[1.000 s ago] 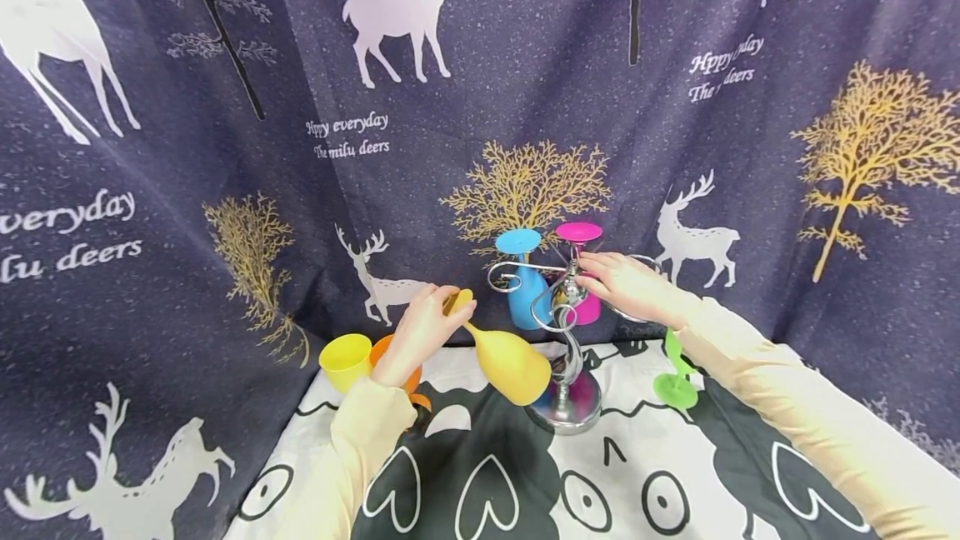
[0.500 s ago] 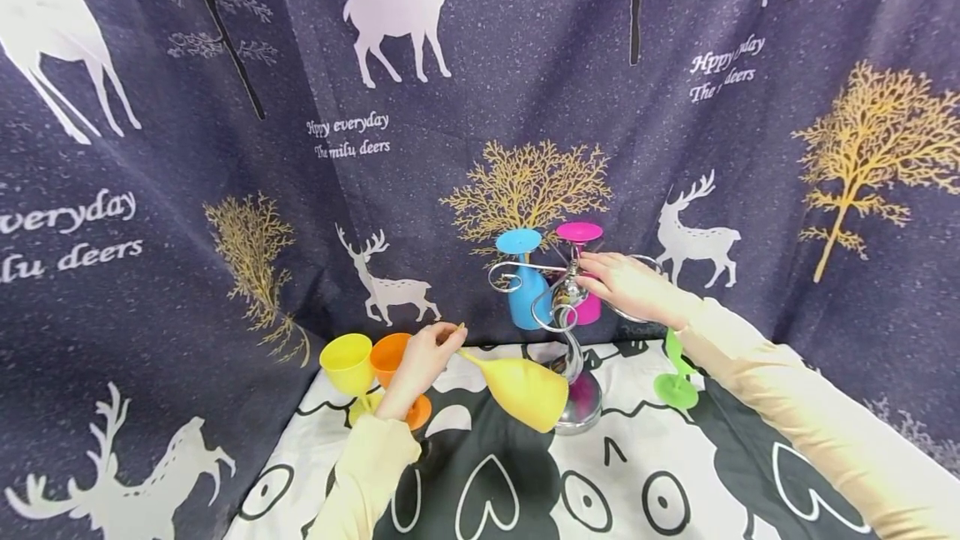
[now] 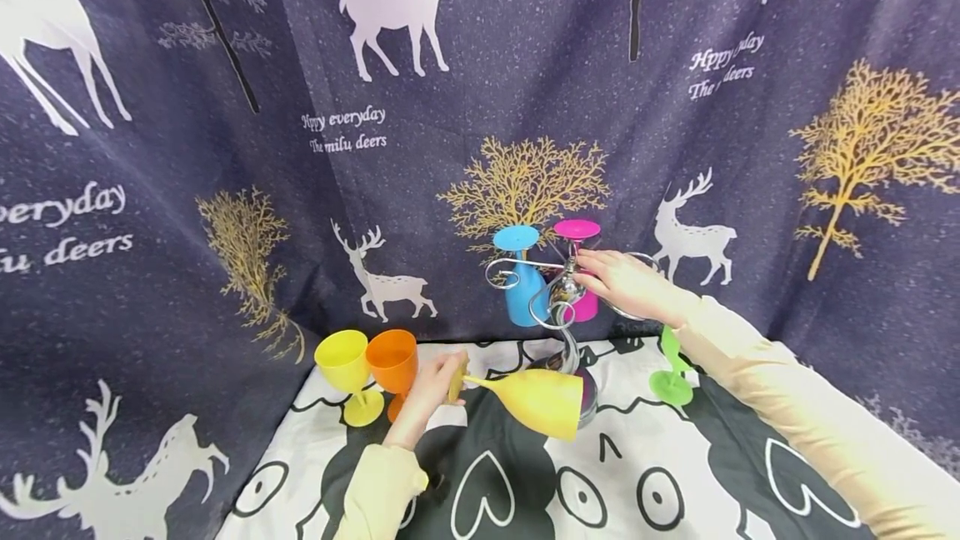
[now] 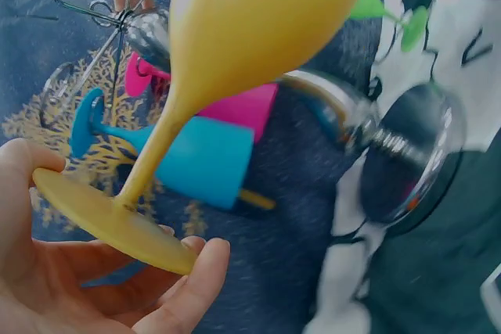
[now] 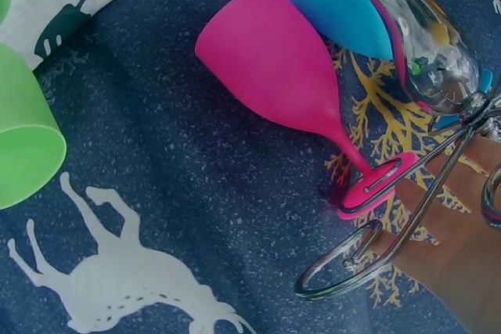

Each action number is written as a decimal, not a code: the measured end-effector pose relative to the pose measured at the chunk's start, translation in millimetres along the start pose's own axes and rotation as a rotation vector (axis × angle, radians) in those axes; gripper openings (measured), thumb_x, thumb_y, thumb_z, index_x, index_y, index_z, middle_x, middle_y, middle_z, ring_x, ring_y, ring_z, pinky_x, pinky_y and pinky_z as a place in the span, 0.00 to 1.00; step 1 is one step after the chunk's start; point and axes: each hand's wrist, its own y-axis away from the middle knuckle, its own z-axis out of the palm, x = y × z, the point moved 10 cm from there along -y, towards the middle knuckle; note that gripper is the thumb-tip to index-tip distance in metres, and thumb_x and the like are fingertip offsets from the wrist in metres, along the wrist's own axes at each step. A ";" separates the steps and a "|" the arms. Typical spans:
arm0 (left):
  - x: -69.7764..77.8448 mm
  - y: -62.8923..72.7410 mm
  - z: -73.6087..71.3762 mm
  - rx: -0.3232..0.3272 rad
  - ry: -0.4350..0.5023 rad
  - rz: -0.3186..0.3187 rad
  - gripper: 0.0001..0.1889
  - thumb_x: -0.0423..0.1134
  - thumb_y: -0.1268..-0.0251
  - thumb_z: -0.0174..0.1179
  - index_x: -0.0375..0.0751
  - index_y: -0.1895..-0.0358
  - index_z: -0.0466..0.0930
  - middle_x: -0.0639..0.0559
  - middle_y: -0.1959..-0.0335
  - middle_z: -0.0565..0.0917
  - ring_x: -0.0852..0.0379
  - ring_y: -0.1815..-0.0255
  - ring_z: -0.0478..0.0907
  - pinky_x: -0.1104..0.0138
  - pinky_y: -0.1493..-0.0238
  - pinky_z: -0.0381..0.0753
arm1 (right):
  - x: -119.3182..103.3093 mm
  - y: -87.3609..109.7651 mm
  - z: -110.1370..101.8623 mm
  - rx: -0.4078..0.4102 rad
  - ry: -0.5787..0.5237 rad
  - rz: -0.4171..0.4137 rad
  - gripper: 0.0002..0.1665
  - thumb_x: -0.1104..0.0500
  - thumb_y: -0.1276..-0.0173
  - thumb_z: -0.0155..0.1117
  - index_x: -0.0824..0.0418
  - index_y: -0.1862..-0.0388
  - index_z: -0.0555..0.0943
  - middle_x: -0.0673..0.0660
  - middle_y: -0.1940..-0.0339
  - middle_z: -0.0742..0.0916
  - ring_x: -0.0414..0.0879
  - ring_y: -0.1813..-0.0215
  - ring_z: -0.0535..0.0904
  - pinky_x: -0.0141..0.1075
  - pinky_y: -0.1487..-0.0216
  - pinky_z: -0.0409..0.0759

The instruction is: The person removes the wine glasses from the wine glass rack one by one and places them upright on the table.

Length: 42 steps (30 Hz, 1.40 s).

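My left hand [image 3: 435,386] grips the foot of a yellow plastic goblet [image 3: 542,403]. In the left wrist view, thumb and fingers hold opposite edges of that foot. The goblet lies sideways in the air, its bowl pointing right and overlapping the base of a chrome goblet rack [image 3: 567,350] in the head view. A blue goblet [image 3: 527,297] and a pink goblet [image 3: 587,307] hang upside down from the rack's curled wire arms. At the rack's top, my right hand [image 3: 630,283] rests with fairly straight fingers against the metal; wires partly cover those fingers in the right wrist view.
Left of the rack, another yellow goblet [image 3: 347,363] and an orange goblet [image 3: 393,361] stand upright on the patterned black-and-white cloth [image 3: 600,473]. A green goblet [image 3: 672,387] is at right, partly behind the right sleeve. A dark deer-print curtain [image 3: 450,123] hangs behind.
My left hand has lowered with the yellow goblet, which has swung from steeply tilted to nearly level and shifted right. The right hand stays at the rack's top.
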 end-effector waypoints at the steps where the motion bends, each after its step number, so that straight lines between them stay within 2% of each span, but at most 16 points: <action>1: -6.0 1.3 3.2 -0.017 0.043 -0.020 0.22 0.46 0.33 0.47 0.25 0.56 0.75 0.43 0.70 0.78 0.55 0.73 0.75 0.59 0.73 0.80 | -0.2 -0.3 -0.1 0.004 0.000 -0.001 0.24 0.56 0.30 0.49 0.74 0.44 0.70 0.69 0.44 0.73 0.62 0.42 0.67 0.50 0.42 0.60; 3: -16.6 4.2 9.5 -0.049 0.120 -0.055 0.24 0.47 0.33 0.47 0.24 0.52 0.72 0.42 0.67 0.78 0.55 0.73 0.76 0.60 0.72 0.80 | -0.6 -1.0 0.0 0.009 0.003 -0.006 0.24 0.56 0.30 0.49 0.74 0.44 0.71 0.70 0.45 0.74 0.62 0.42 0.67 0.50 0.42 0.60; 7: -29.3 8.6 19.5 -0.090 0.219 -0.075 0.27 0.48 0.33 0.46 0.22 0.48 0.69 0.42 0.66 0.78 0.52 0.70 0.77 0.60 0.71 0.80 | 0.2 -1.9 0.9 0.006 -0.001 -0.004 0.24 0.56 0.30 0.49 0.74 0.44 0.70 0.70 0.44 0.73 0.62 0.42 0.67 0.49 0.41 0.60; 16: -44.2 14.7 35.0 -0.172 0.353 -0.125 0.27 0.52 0.33 0.45 0.26 0.52 0.71 0.43 0.70 0.77 0.52 0.70 0.79 0.58 0.66 0.79 | 6.1 -2.5 2.3 -0.023 -0.053 0.028 0.25 0.55 0.29 0.48 0.74 0.43 0.70 0.69 0.43 0.73 0.62 0.41 0.65 0.49 0.41 0.59; 25: -55.9 15.9 41.4 -0.176 0.453 -0.171 0.27 0.52 0.34 0.46 0.26 0.51 0.70 0.42 0.71 0.79 0.48 0.68 0.80 0.58 0.66 0.79 | 6.4 -4.0 2.4 -0.056 -0.110 0.045 0.25 0.55 0.29 0.48 0.73 0.42 0.69 0.69 0.43 0.72 0.63 0.40 0.64 0.51 0.40 0.57; 29: -57.6 16.6 45.7 -0.190 0.476 -0.175 0.28 0.53 0.34 0.46 0.26 0.51 0.70 0.41 0.70 0.79 0.44 0.66 0.80 0.58 0.66 0.79 | 8.1 -3.5 2.7 -0.058 -0.128 0.050 0.25 0.55 0.29 0.49 0.72 0.42 0.70 0.69 0.43 0.72 0.62 0.40 0.64 0.51 0.40 0.57; 33: -58.8 16.3 49.6 -0.199 0.515 -0.183 0.28 0.53 0.34 0.46 0.26 0.50 0.69 0.40 0.69 0.79 0.45 0.66 0.80 0.58 0.66 0.79 | 10.2 -1.9 2.2 -0.056 -0.141 0.052 0.25 0.54 0.29 0.49 0.71 0.43 0.71 0.68 0.43 0.73 0.62 0.40 0.64 0.51 0.40 0.57; 38: -61.0 15.1 53.7 -0.206 0.549 -0.198 0.28 0.53 0.35 0.45 0.26 0.49 0.68 0.40 0.67 0.79 0.47 0.67 0.80 0.58 0.66 0.79 | 11.9 1.6 -1.7 -0.062 -0.165 0.081 0.27 0.50 0.28 0.46 0.69 0.41 0.69 0.68 0.41 0.71 0.62 0.38 0.62 0.52 0.40 0.55; 42: -63.8 15.9 57.2 -0.212 0.575 -0.213 0.28 0.53 0.35 0.46 0.26 0.50 0.70 0.37 0.64 0.79 0.44 0.64 0.79 0.60 0.67 0.79 | 10.4 7.3 -6.9 -0.056 -0.167 0.107 0.31 0.47 0.29 0.45 0.69 0.38 0.67 0.69 0.39 0.68 0.62 0.37 0.58 0.53 0.39 0.52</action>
